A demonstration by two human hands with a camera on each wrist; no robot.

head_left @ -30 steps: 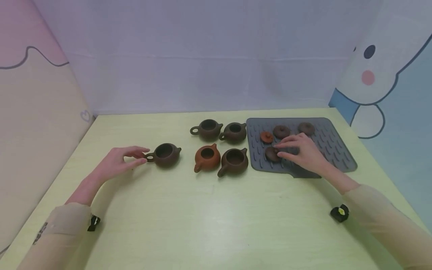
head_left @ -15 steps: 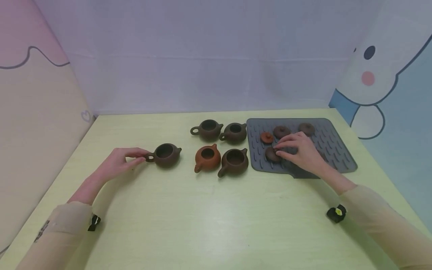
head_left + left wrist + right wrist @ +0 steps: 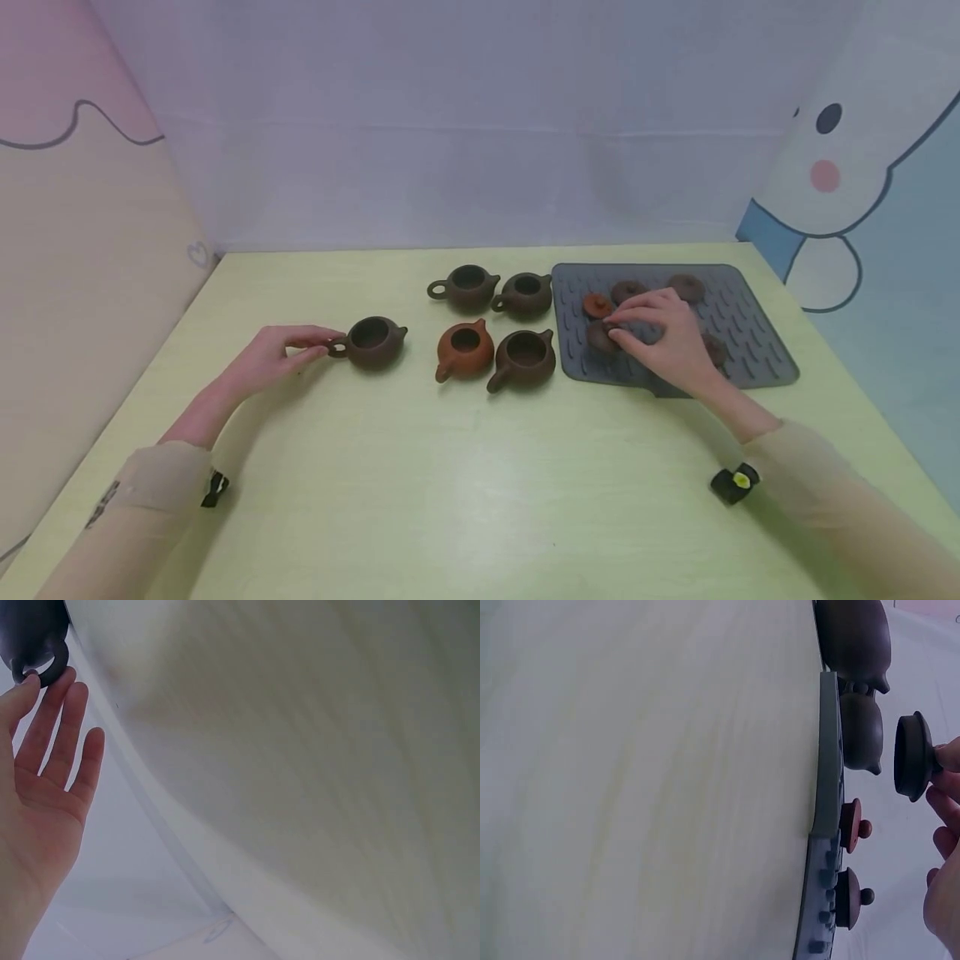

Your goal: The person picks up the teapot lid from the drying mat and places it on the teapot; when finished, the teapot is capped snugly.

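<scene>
A dark brown lidless teapot (image 3: 378, 354) stands on the left of the table, its spout pointing right. My left hand (image 3: 266, 360) pinches its ring handle (image 3: 56, 667) between thumb and fingertips. Over on the right, my right hand (image 3: 671, 343) holds a dark brown teapot lid (image 3: 602, 340) by its knob. The right wrist view shows this lid (image 3: 910, 757) raised clear of the grey mat (image 3: 761, 358), its hollow rim facing down to the mat.
Left of the mat stand an orange-brown teapot (image 3: 474, 360) and dark teapots, one in front (image 3: 530, 373) and two behind it, all lidless. An orange lid (image 3: 597, 306) and several dark lids, one at the back (image 3: 686, 288), lie on the mat.
My left fingers have closed on the teapot's handle, which they were just beside before. My right hand has taken the dark lid by its knob and lifted it off the mat.
</scene>
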